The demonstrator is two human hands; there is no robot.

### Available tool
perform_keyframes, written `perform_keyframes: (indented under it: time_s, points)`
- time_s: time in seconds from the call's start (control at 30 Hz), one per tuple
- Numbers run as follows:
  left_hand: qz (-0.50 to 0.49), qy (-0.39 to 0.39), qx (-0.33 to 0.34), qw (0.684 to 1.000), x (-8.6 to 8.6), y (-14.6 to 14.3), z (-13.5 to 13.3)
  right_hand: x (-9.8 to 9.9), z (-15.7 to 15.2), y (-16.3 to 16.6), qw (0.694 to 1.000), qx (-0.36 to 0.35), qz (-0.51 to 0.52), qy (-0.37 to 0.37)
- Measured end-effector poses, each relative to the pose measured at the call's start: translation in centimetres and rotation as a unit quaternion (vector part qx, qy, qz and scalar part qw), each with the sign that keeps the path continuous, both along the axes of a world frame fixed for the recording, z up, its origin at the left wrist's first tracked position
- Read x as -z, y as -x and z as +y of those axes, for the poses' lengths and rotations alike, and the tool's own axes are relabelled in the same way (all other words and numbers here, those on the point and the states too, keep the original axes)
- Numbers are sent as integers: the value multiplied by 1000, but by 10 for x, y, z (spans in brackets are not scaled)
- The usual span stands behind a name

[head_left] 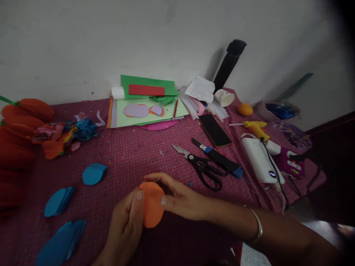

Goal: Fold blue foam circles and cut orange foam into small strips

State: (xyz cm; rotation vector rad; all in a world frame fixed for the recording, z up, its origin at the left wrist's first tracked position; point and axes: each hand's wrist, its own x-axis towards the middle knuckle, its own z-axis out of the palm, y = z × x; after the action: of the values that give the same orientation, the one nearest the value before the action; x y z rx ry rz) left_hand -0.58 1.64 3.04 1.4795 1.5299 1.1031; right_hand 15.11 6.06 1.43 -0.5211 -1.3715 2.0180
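Between my two hands is an orange rounded paper cutout (153,207), held over the table's front edge. My left hand (128,218) pinches its left side, thumb lying on the face. On the other side my right hand (180,197) grips the right edge between thumb and fingers; the fingers behind the cutout are partly hidden. Black-handled scissors (203,166) lie to the right beyond my right hand, blades apart. Blue folded paper cutouts rest at the left: a small one (94,174), a middle one (58,201) and a larger one (59,244).
A blue-and-black cutter (222,159) and a phone (215,130) lie right of centre. Farther right are a yellow glue gun (256,128), a white power bank (262,159) and cables. Coloured sheets (149,123) are stacked at the back. Paper scraps (54,147) and orange paper pumpkins (16,147) occupy the left.
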Motion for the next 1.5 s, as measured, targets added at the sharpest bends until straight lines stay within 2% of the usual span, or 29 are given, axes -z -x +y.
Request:
perform_keyframes:
  time_s: [0.17,0.27,0.4,0.67,0.77,0.87,1.0,1.1,1.23,1.37,1.5]
  points:
    - [23,-11,95,995,12,-2,-4,1,-2,-2,999,-29,-31,-20]
    - [41,-2,128,991,18,-3,-5,1,-3,-2,998,-40,-32,-21]
    - [66,12,155,986,21,-3,-7,0,-1,-2,999,-40,-15,-29]
    - [77,18,168,983,18,-5,-5,-6,1,-2,999,-35,-29,-25]
    - [84,5,157,984,18,-3,-4,-3,4,-2,998,4,-66,-13]
    - [115,-4,148,982,19,1,-4,-1,9,-4,991,53,-115,-36]
    - [132,11,145,981,20,5,-4,-1,12,-6,988,56,-137,-45]
    - [88,61,106,989,18,6,0,-1,13,-5,990,87,-113,-16]
    - [-29,134,71,988,14,7,8,1,14,-5,988,140,-57,24]
    - [-118,123,-8,985,11,6,12,1,14,-4,986,143,-87,6]
    - [-117,96,-43,988,7,5,10,-2,11,-3,977,132,-161,-36]
